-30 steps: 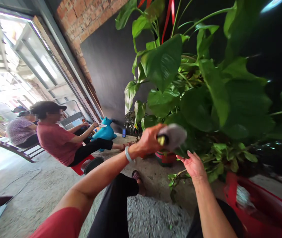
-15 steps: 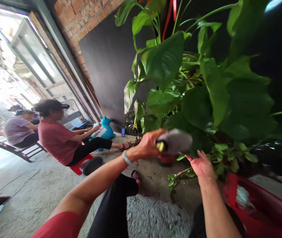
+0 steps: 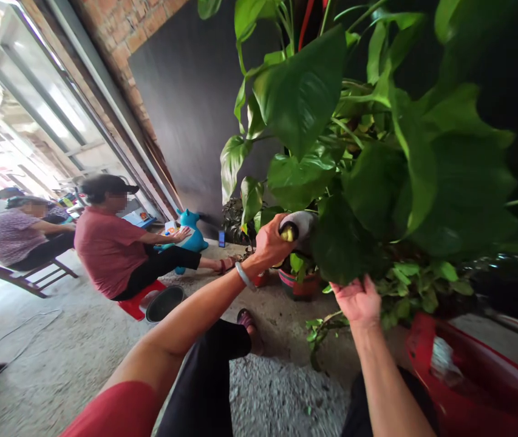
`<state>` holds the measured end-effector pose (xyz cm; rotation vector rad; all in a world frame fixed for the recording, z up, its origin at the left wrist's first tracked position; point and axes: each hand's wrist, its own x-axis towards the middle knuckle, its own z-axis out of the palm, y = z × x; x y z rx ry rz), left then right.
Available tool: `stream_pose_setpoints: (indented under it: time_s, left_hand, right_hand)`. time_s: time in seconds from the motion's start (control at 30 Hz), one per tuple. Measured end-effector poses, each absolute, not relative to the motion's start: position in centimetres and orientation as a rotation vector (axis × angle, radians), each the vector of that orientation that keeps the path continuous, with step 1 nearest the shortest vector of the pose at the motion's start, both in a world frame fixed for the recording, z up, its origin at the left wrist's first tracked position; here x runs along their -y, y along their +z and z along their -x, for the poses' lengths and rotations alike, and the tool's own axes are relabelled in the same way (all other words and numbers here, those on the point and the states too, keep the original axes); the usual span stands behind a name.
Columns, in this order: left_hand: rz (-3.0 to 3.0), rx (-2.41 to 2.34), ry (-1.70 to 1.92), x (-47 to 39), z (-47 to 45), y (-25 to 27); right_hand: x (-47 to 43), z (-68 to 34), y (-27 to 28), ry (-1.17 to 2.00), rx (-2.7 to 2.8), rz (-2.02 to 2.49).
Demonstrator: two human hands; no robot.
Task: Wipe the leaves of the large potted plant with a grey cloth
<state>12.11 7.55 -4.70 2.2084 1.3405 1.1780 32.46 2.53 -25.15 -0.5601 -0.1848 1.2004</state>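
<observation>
My left hand (image 3: 273,241), with a pale bangle at the wrist, is closed on a grey-white rounded object (image 3: 304,223) with a dark-rimmed yellow end; its exact kind is unclear. It is beside a big dark green leaf (image 3: 345,243) of a tall leafy plant (image 3: 304,97). At that leaf's lower edge, my right hand (image 3: 357,300) grips it palm up, thumb at the edge and other fingers partly hidden behind. Below my left hand stands a striped flower pot (image 3: 302,285) with a small plant in it.
A red container (image 3: 463,364) with a crumpled pale wad stands at lower right. Trailing greenery (image 3: 317,340) hangs over the concrete floor. At left, a person in a red shirt (image 3: 108,243) sits by a black basin (image 3: 165,303) and a blue animal toy (image 3: 191,233). Another person (image 3: 15,227) sits farther back.
My left hand has moved left and up with the grey-white object, uncovering the striped pot. My right hand stays at the leaf's lower edge. The view has shifted slightly.
</observation>
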Motion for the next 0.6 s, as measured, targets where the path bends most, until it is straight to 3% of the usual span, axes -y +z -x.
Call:
stream_pose_setpoints:
  time_s: [0.33,0.6]
  left_hand:
    - [-2.265,-1.187,1.201,-7.3,-11.0,-4.8]
    - [-2.301,-1.237,1.147,-6.8,-9.1,-4.4]
  right_hand:
    - [-9.9,-24.9,-32.0,1.408,0.241,0.741]
    - [-12.2,-25.4,-30.6,1.327,0.26,0.692]
